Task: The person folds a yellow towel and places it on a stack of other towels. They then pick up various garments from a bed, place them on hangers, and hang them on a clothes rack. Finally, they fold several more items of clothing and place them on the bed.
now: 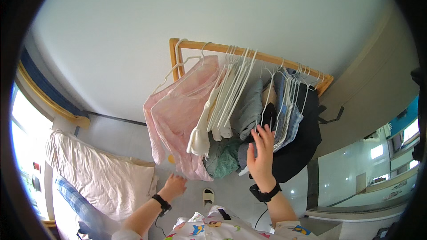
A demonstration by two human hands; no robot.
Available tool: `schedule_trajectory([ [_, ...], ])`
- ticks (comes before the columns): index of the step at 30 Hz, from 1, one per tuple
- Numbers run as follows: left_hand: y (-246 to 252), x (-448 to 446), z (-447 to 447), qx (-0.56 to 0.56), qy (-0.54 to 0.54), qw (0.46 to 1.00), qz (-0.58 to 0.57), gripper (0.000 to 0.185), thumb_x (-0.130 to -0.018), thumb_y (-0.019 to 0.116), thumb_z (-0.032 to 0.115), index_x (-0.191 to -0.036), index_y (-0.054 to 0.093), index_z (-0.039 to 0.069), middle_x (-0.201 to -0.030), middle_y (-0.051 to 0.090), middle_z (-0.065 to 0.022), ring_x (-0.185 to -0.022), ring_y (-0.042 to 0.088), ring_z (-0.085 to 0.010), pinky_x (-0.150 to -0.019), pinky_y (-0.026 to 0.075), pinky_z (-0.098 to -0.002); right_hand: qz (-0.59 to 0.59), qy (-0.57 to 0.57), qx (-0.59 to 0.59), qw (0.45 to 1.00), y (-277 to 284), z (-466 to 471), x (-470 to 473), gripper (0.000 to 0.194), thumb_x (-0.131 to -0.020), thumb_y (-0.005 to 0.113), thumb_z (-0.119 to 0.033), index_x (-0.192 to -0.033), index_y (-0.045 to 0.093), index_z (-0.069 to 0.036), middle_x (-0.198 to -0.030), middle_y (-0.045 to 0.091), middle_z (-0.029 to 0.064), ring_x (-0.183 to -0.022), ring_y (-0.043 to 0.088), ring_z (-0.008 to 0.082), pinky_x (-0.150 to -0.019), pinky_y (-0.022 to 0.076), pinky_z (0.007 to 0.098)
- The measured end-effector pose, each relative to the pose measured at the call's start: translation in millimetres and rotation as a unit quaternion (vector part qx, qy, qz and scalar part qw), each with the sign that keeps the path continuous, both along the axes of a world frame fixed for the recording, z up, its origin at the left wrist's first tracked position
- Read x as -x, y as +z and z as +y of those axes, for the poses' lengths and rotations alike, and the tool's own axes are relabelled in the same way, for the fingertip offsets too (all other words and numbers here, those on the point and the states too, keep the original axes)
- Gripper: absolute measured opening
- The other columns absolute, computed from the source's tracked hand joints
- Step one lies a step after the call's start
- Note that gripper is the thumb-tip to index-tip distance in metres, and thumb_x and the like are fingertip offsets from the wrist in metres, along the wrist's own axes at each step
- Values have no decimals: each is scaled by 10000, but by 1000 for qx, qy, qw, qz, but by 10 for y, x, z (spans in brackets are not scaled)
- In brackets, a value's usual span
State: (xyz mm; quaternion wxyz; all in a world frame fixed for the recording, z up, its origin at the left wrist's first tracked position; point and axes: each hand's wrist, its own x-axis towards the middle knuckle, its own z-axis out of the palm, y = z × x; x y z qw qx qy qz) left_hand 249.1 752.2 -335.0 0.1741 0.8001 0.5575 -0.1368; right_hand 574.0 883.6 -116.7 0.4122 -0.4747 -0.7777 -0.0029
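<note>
My right hand (263, 156) is raised with fingers spread at the white hangers (268, 96) right of the rack's middle; whether the fingertips touch them I cannot tell. Behind it hang a grey garment (251, 106) and a blue checked garment (293, 123). Lower and to the left, my left hand (174, 186) is held with loosely bent fingers and nothing visible in it. Nearest to it is the hem of a pink shirt (185, 116) on a hanger. Several bare white hangers (235, 90) bunch mid-rail, beside a white garment (199, 140).
A wooden clothes rack rail (220, 47) runs along the white wall. Black clothing (300, 140) hangs at its right end, near a door with a dark handle (333, 118). Green fabric (228, 160) hangs low. At left is a bed with a pale pillow (103, 170) and blue checked cloth (78, 196).
</note>
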Motion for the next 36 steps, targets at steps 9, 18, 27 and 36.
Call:
schedule_trajectory([
  [9, -501, -21, -1623, 103, 184, 973, -91, 351, -886, 652, 330, -1191, 682, 158, -1157, 703, -104, -1141, 631, -301, -1076, 407, -525, 174, 64, 117, 976, -126, 448, 559, 466, -952, 670, -141, -1368, 521, 7, -1352, 587, 179, -1260, 548, 325, -1064, 423, 417],
  [18, -730, 323, -3209, 127, 553, 800, -194, 284, -871, 619, 297, -1054, 726, 108, -1007, 722, -192, -971, 676, -408, -863, 546, -487, 387, 165, 248, 873, -340, 1001, 642, 586, -930, 666, -115, -1443, 411, 12, -1382, 516, 128, -1213, 526, 226, -1059, 420, 354],
  [27, -1004, -83, -4695, 132, 726, 640, -213, 285, -873, 579, 264, -1004, 724, 56, -1027, 717, -215, -988, 681, -399, -862, 542, -477, 103, -136, -76, 982, -287, 823, 649, 605, -918, 666, -90, -1471, 439, 3, -1487, 455, 243, -1345, 473, 393, -1116, 396, 437],
  [36, -1107, -468, -6224, 111, 783, 530, -307, 388, -902, 603, 277, -1211, 679, 56, -1195, 703, -157, -1133, 650, -334, -991, 503, -403, 108, 275, -106, 949, -247, -2023, 2719, 553, -931, 606, -29, -1458, 445, 20, -1494, 467, 210, -1379, 446, 359, -1163, 332, 435],
])
